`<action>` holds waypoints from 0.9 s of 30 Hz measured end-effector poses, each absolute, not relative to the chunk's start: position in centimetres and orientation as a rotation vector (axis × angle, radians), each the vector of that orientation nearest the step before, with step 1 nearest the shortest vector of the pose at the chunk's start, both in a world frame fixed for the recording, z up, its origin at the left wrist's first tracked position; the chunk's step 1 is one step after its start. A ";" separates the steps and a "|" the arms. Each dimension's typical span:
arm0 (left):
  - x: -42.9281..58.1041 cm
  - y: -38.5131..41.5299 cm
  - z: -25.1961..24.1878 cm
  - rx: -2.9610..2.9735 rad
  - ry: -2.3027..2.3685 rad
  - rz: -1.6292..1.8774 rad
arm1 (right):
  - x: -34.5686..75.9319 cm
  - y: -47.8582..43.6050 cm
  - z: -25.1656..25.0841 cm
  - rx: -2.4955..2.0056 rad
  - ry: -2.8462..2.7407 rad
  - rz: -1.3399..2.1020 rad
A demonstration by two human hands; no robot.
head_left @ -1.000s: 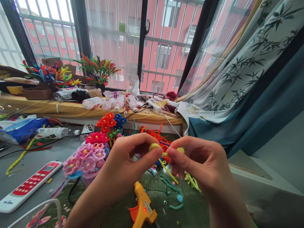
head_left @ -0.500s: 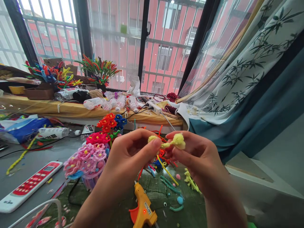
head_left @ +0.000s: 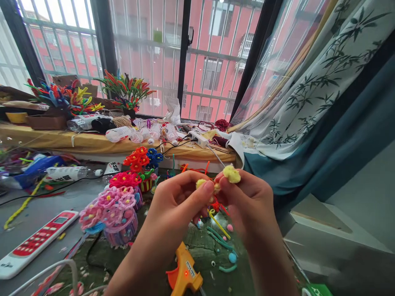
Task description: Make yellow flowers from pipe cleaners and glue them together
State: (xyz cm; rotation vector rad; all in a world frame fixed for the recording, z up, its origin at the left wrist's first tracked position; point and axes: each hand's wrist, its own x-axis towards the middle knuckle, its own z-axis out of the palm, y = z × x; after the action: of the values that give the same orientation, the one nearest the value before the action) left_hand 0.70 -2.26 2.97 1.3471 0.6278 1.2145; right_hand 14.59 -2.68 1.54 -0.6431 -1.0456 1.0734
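Both hands meet above the middle of the work surface around a pale yellow fuzzy pipe-cleaner piece (head_left: 231, 174). My left hand (head_left: 180, 201) pinches one end between thumb and fingers, with a small yellow tuft showing above the thumb. My right hand (head_left: 251, 197) grips the other side, and a thick yellow clump sticks up over its thumb and index finger. The middle of the piece is mostly hidden by the fingertips. Below the hands lies an orange-yellow glue gun (head_left: 186, 271), its small red light on. A thin yellow stem (head_left: 219, 224) lies behind them.
Pink pipe-cleaner flowers in a pot (head_left: 120, 228) stand left of my left forearm. A red-and-white remote (head_left: 38, 242), a plastic bottle (head_left: 69, 173) and a black cable lie farther left. Teal pieces (head_left: 219, 238) and a blue pompom (head_left: 232, 257) rest near the glue gun. Windowsill clutter lines the back.
My hands have drawn closer together, hiding the yellow strand that stretched between them. The right hand has shifted left and its yellow clump has turned upward. The view has shifted slightly.
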 end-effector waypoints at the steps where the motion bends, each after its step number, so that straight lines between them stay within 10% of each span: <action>1: 0.8 -2.3 3.0 1.345 0.623 1.217 | 14.5 -2.6 1.5 -0.650 -1.006 1.077; 27: 1.4 -3.1 3.2 1.437 0.695 1.317 | 14.0 -2.2 1.4 -0.670 -0.903 0.977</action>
State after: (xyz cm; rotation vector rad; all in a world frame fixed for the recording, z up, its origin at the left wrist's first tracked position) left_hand 1.41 -3.07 3.15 1.4370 0.6951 1.3170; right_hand 14.03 -2.23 1.43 -0.6702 -0.9031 0.9774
